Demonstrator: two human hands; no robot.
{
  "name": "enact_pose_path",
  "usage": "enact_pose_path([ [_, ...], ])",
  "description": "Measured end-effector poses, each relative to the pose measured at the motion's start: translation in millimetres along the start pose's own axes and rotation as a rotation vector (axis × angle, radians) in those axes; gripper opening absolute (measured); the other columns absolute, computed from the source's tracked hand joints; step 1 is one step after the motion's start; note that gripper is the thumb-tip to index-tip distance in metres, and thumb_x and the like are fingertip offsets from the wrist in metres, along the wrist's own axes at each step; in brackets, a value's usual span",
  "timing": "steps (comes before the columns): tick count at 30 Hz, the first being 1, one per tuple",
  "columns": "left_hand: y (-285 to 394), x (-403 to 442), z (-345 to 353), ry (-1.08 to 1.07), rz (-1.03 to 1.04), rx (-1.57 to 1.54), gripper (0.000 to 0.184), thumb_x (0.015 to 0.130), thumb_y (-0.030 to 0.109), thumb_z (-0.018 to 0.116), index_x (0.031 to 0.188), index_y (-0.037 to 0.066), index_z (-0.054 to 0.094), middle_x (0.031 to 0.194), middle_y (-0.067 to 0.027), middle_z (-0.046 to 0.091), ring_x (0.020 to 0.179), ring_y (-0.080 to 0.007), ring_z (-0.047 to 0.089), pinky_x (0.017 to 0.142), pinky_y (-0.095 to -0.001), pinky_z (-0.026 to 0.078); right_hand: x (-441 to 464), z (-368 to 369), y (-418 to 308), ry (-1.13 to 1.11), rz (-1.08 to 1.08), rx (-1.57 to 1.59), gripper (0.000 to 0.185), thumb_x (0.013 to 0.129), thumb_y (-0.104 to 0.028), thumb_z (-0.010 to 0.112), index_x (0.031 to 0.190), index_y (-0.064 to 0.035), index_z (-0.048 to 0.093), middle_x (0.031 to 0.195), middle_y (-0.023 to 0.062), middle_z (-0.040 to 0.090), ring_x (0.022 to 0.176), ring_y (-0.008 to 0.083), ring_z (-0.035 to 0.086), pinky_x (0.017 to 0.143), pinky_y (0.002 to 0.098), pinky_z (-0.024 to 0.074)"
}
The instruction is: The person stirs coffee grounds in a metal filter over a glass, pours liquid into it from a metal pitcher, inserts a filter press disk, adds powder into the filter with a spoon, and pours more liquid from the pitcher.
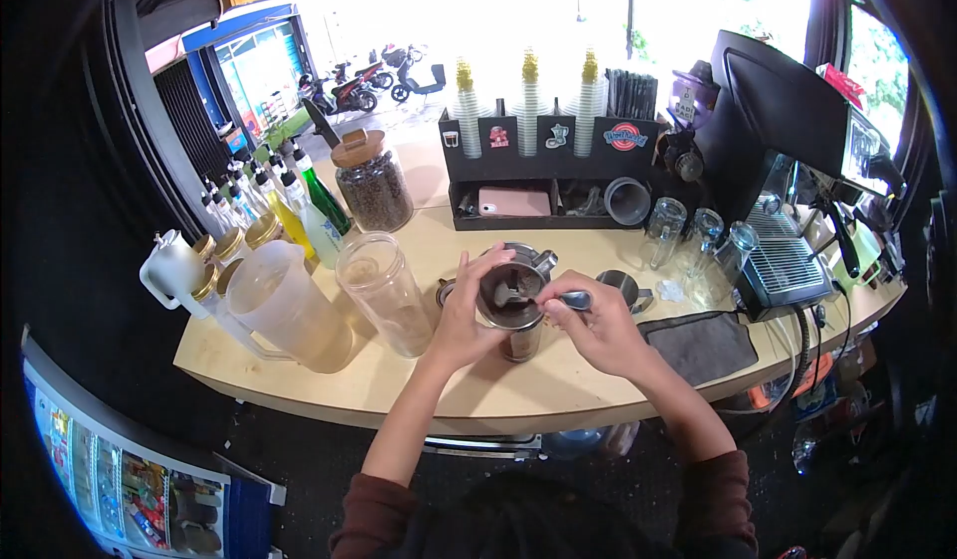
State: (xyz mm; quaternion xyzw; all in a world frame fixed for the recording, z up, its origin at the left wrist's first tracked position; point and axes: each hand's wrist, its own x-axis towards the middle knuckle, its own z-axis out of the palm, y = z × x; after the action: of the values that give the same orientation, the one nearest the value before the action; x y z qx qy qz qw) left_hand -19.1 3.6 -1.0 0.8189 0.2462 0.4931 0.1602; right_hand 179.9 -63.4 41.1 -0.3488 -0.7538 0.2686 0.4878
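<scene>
My left hand (465, 310) is wrapped around the side of a round metal cup (495, 321) with dark contents that look like coffee. Between the thumb and fingers of my right hand (601, 332) is a metal spoon (575, 301), its bowl dipped inside that cup. Under the cup stands a clear glass (520, 346), mostly hidden from above. Just behind it sits a metal pitcher (544, 260), partly covered by the cup and my left fingers. A second metal pitcher (618, 286) is to the right, behind my right hand.
Left of my hands stand a tall clear container (384, 295) and a plastic jug (289, 305). A jar of coffee beans (374, 185) and several pump bottles (319, 195) are behind. Rightward are upturned glasses (663, 233), a dark cloth (701, 348) and an espresso machine (781, 260). A black cup organizer (548, 185) lines the back.
</scene>
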Motion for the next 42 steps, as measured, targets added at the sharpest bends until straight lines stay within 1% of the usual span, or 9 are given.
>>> enact_pose_path([
  [9, 2, 5, -5, -0.059, -0.019, 0.057, 0.082, 0.062, 0.013, 0.083, 0.133, 0.016, 0.042, 0.135, -0.0049, 0.052, 0.132, -0.0275, 0.045, 0.116, -0.0551, 0.015, 8, -11, -8, -0.059, -0.005, -0.019, 0.012, 0.091, -0.007, 0.056, 0.100, -0.0007, 0.061, 0.091, 0.0153, 0.063, 0.079, 0.0291, 0.064, 0.071, 0.0363, 0.0486],
  [18, 4, 14, -11, -0.229, -0.028, 0.117, 0.081, 0.064, 0.014, 0.079, 0.135, 0.017, 0.040, 0.137, -0.0042, 0.049, 0.133, -0.0249, 0.043, 0.116, -0.0574, 0.008, 43, -42, -26, -0.442, -0.075, -0.320, 0.017, 0.089, -0.012, 0.057, 0.098, -0.0001, 0.065, 0.088, 0.0200, 0.064, 0.083, 0.0361, 0.063, 0.073, 0.0443, 0.0482],
  [22, 4, 13, -7, -0.237, -0.027, 0.122, 0.080, 0.063, 0.014, 0.078, 0.134, 0.017, 0.040, 0.134, -0.0050, 0.051, 0.130, -0.0254, 0.045, 0.115, -0.0596, 0.008, 59, -41, -38, -0.529, 0.012, -0.473, 0.017, 0.089, -0.012, 0.056, 0.096, -0.0007, 0.067, 0.092, 0.0172, 0.066, 0.082, 0.0339, 0.063, 0.074, 0.0393, 0.0498],
  [24, 6, 13, -7, -0.225, -0.026, 0.117, 0.080, 0.062, 0.013, 0.077, 0.133, 0.017, 0.041, 0.133, -0.0055, 0.051, 0.129, -0.0257, 0.046, 0.115, -0.0601, 0.008, 66, -40, -31, -0.506, -0.143, -0.466, 0.019, 0.088, -0.013, 0.055, 0.094, 0.0018, 0.066, 0.083, 0.0239, 0.062, 0.082, 0.0397, 0.061, 0.073, 0.0460, 0.0471],
  [28, 9, 13, -5, -0.190, -0.018, 0.110, 0.080, 0.061, 0.012, 0.076, 0.132, 0.016, 0.041, 0.132, -0.0070, 0.052, 0.127, -0.0275, 0.048, 0.114, -0.0602, 0.008, 71, -31, -38, -0.608, -0.024, -0.370, 0.020, 0.088, -0.015, 0.057, 0.088, 0.0023, 0.067, 0.079, 0.0228, 0.062, 0.075, 0.0395, 0.060, 0.070, 0.0447, 0.0467],
  [30, 9, 12, -8, -0.173, -0.024, 0.117, 0.080, 0.061, 0.013, 0.077, 0.133, 0.016, 0.041, 0.132, -0.0071, 0.052, 0.126, -0.0279, 0.049, 0.115, -0.0599, 0.008, 75, -35, -24, -0.479, -0.056, -0.341, 0.023, 0.088, -0.018, 0.060, 0.083, 0.0034, 0.067, 0.075, 0.0219, 0.063, 0.068, 0.0354, 0.061, 0.064, 0.0413, 0.0466],
  [31, 8, 12, -9, -0.152, -0.032, 0.127, 0.081, 0.061, 0.014, 0.077, 0.133, 0.015, 0.041, 0.131, -0.0073, 0.053, 0.125, -0.0283, 0.050, 0.115, -0.0596, 0.008, 78, -37, -20, -0.551, -0.036, -0.352, 0.018, 0.089, -0.011, 0.058, 0.094, 0.0037, 0.068, 0.077, 0.0144, 0.068, 0.066, 0.0216, 0.064, 0.065, 0.0325, 0.0497],
  [34, 5, 10, -10, -0.139, -0.052, 0.165, 0.082, 0.061, 0.017, 0.078, 0.133, 0.015, 0.041, 0.130, -0.0076, 0.053, 0.123, -0.0285, 0.051, 0.115, -0.0572, 0.010, 70, -27, -13, -0.454, -0.017, -0.198, 0.022, 0.087, -0.016, 0.065, 0.081, 0.0051, 0.067, 0.071, 0.0203, 0.064, 0.059, 0.0281, 0.061, 0.056, 0.0359, 0.0459],
  [42, 5, 4, -7, -0.035, -0.118, 0.115, 0.082, 0.060, 0.022, 0.080, 0.133, 0.013, 0.043, 0.127, -0.0081, 0.055, 0.121, -0.0276, 0.052, 0.116, -0.0525, 0.014, 59, -33, 0, -0.355, -0.102, -0.209, 0.022, 0.089, -0.017, 0.064, 0.093, 0.0039, 0.067, 0.068, 0.0155, 0.062, 0.057, 0.0170, 0.056, 0.055, 0.0317, 0.0434],
])
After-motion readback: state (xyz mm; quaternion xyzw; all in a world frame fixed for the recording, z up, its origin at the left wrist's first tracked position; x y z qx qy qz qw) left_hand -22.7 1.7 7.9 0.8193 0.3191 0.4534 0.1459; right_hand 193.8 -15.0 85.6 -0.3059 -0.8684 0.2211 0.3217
